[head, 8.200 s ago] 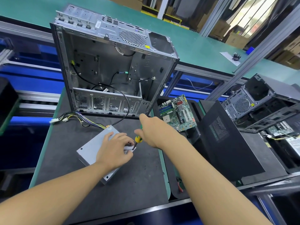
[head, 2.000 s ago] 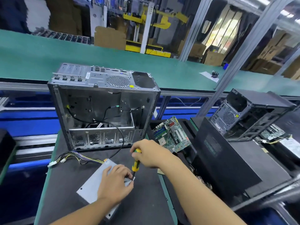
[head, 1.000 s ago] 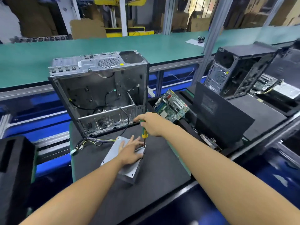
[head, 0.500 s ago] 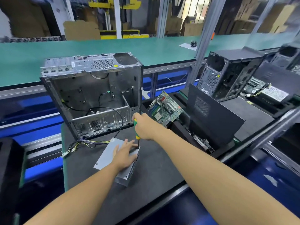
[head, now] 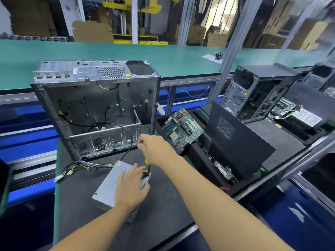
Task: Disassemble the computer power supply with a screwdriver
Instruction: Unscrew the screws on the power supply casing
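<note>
Left hand (head: 131, 187) presses flat, fingers spread, on the power supply (head: 108, 185); right hand (head: 155, 151) grips the upright screwdriver (head: 148, 168).

My left hand (head: 131, 187) is bare, and so is my right hand (head: 155, 151). My left forearm (head: 94, 230) shows as uncovered skin along all of its visible length, from the wrist to the lower edge of the view. My right forearm (head: 217, 205) is uncovered the same way and looks broader toward the lower right corner, nearest the camera. The fingers (head: 135, 169) of my left hand look slim, their nails too small to make out. Of my right hand I see mostly the back and the knuckles.
</note>
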The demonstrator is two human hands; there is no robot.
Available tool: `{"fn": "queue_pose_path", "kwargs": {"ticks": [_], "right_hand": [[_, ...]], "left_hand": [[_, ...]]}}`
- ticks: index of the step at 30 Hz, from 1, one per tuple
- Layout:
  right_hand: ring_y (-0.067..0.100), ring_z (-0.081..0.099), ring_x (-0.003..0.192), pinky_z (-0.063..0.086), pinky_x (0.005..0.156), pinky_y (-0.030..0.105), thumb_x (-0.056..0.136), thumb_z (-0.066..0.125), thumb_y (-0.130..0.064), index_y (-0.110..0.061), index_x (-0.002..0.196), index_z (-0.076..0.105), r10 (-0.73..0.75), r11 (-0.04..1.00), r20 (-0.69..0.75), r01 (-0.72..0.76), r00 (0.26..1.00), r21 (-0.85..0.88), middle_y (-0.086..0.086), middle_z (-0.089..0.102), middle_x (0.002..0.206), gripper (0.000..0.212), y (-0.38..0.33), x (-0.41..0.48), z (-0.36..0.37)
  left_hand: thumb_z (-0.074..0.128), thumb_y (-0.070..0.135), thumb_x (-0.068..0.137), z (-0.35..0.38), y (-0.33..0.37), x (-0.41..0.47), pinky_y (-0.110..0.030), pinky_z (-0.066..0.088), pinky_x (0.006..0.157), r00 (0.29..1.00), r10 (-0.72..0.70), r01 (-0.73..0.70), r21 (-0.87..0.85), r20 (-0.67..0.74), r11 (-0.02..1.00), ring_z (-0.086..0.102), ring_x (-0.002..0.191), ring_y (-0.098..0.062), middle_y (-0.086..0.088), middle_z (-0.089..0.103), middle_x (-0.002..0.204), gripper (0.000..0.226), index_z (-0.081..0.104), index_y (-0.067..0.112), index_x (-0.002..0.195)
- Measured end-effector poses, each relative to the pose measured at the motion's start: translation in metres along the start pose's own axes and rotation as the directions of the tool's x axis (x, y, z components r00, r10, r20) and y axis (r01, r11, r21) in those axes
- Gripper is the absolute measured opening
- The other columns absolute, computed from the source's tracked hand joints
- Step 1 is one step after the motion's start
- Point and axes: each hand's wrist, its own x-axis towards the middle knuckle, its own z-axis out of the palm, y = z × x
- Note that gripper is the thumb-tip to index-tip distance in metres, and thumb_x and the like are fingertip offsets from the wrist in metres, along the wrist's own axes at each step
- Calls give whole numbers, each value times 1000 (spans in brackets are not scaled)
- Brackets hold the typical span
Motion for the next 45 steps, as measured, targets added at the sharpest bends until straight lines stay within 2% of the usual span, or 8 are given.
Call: {"fn": "queue_pose_path", "kwargs": {"ticks": [7,13,20,26,33,36,40,45], "right_hand": [[26,37,93,37,80,38,96,45,-22,-5,125,37,176,983,18,-175,984,-47,17,41,117,35,4,4,-3],[33,57,88,36,66,39,102,35,-46,-15,100,27,105,952,-49,-115,993,-284,13,60,106,32,9,1,2],[32,52,83,40,69,37,92,52,-24,-15,116,41,91,974,250,-35,964,-222,10,35,123,27,3,4,-13],[35,57,85,32,57,35,103,32,-43,-13,104,31,57,936,-32,-65,998,-347,13,59,103,30,3,3,-1],[37,48,110,39,79,41,93,51,-25,-10,113,35,146,954,226,-76,963,-291,14,38,127,30,6,14,-18],[38,51,105,37,74,41,98,42,-39,-11,113,33,118,958,117,-83,986,-274,15,42,121,33,8,9,-12],[34,50,82,34,62,36,100,41,-17,-11,111,32,-46,960,132,80,990,-267,17,46,116,16,2,9,-7],[35,43,112,36,77,40,90,53,-23,-14,107,34,31,958,226,35,974,-285,13,43,120,27,1,11,-14]], "left_hand": [[47,41,95,2,5,-2,-36,2,122,1000,-27,27,95,5,995,9,150,-1,28,40,147,36,47,38,131],[46,39,95,0,6,-2,-37,3,122,1000,-26,26,91,0,996,10,150,0,32,39,144,38,45,40,133],[49,38,93,-1,6,-3,-36,5,122,999,-41,42,49,-27,998,15,149,1,31,46,137,27,52,37,120],[45,40,94,1,5,-3,-37,4,122,999,-35,37,80,-16,996,11,149,2,32,44,140,28,50,39,122],[44,41,94,1,6,-3,-36,4,122,999,-42,43,107,-8,993,10,150,1,33,39,144,27,50,40,121],[42,41,96,0,7,-4,-35,3,122,999,-43,44,121,-8,992,8,150,2,34,36,145,27,48,40,121],[39,41,97,-1,9,-4,-36,3,122,999,-39,38,145,3,989,7,150,2,33,37,144,31,45,39,127],[39,42,96,-1,9,-4,-36,2,122,999,-37,37,165,-3,986,9,150,1,29,38,146,37,45,35,132]]}}
